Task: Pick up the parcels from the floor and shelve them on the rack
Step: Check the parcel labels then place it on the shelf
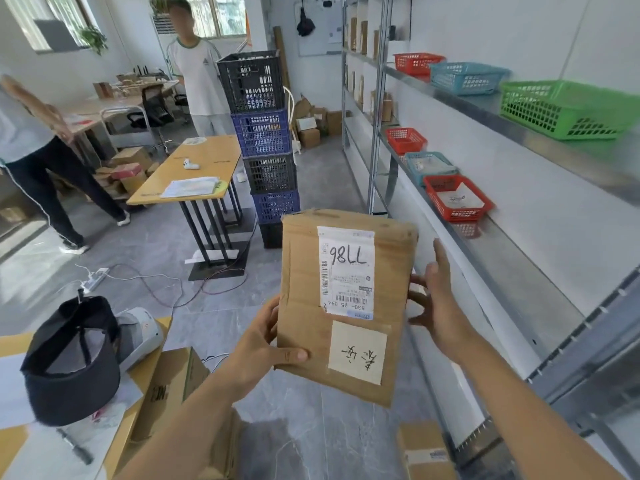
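Here the left hand grips the parcel at its near left edge, held up left of the rack; the right hand, fingers spread, touches its right edge.

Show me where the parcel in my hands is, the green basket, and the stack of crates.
parcel [346, 306]: head view, on its brown front face.
green basket [564, 109]: head view, on its front wall.
stack of crates [265, 133]: head view, on the upper blue crate.

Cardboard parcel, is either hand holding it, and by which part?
The left hand grips the cardboard parcel at its lower left edge, thumb on front; the right hand touches its right edge, fingers open.
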### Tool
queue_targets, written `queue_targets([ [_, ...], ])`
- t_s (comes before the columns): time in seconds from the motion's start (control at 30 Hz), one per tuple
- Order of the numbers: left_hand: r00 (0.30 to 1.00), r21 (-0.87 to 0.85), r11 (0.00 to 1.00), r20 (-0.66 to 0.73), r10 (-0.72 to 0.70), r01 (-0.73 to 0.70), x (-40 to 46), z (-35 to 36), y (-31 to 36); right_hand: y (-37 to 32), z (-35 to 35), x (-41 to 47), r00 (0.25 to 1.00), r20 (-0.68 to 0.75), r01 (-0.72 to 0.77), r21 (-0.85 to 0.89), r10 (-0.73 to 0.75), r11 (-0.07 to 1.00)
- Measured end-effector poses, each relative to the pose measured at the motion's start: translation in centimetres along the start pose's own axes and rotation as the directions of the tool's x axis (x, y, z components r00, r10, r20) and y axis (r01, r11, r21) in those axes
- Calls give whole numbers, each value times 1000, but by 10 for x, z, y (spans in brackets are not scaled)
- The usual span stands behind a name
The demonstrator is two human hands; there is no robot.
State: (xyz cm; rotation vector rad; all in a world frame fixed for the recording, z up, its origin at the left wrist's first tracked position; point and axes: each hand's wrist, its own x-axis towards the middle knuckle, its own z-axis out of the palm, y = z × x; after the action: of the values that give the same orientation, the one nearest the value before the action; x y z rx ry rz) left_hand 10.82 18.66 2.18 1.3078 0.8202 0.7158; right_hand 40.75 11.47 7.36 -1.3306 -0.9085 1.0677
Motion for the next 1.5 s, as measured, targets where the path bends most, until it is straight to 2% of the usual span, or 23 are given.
queue_targets([
  [0.17, 994, 59, 992, 24, 109, -110, 17, -11, 29, -38, -34, 0, 987, 95, -152, 350, 126, 924],
  [0.27, 989, 83, 986, -20, 150, -148, 31, -3, 43, -44, -41, -8, 975, 131, -217, 420, 178, 881],
  [0.43, 959, 29, 961, -65, 275, -274, 50, 22, 57, -52, -62, -12, 985, 98, -173, 448, 144, 877],
  [0.53, 946, -140, 942, -163, 282, -305, 59, 30, 64, -55, -75, -12, 996, 48, -91, 517, 78, 851],
  [0.6, 960, -265, 928, -173, 222, -263, 62, 34, 69, -53, -80, -11, 997, 64, -60, 509, 32, 859],
  [0.7, 981, -244, 951, -98, 170, -189, 57, 44, 73, -51, -73, -11, 999, 39, -49, 428, 36, 903],
  [0.77, 994, -237, 966, -50, 99, -108, 54, 52, 71, -52, -58, -14, 999, -38, -12, 220, 21, 975],
  [0.83, 998, -235, 970, -8, 69, -69, 50, 57, 71, -42, -50, -15, 993, -112, 30, -12, -31, 999],
  [0.87, 998, -204, 977, 7, 67, -64, 50, 57, 71, -33, -48, -13, 990, -133, 33, -34, -38, 999],
  [1.03, 998, 12, 998, -15, 58, -58, 42, 55, 71, -12, -53, -1, 971, -237, 38, 23, -31, 999],
  [1.1, 996, 53, 995, -33, 85, -83, 42, 50, 69, -13, -59, -3, 984, -172, -22, 91, 37, 996],
  [1.17, 992, 110, 986, -9, 126, -124, 43, 47, 69, -15, -73, -6, 993, -62, -84, 233, 101, 969],
  [1.27, 982, 193, 963, 24, 185, -187, 47, 53, 72, -21, -89, -19, 987, -63, -122, 279, 145, 952],
  [1.33, 966, 153, 956, -17, 257, -251, 50, 64, 79, -17, -99, -27, 979, -107, -143, 240, 173, 960],
  [1.4, 945, 119, 944, -76, 318, -308, 57, 79, 85, -14, -108, -39, 969, -151, -150, 273, 196, 950],
  [1.5, 940, -49, 942, -99, 328, -333, 70, 108, 87, -9, -117, -55, 972, -109, -161, 337, 209, 927],
])
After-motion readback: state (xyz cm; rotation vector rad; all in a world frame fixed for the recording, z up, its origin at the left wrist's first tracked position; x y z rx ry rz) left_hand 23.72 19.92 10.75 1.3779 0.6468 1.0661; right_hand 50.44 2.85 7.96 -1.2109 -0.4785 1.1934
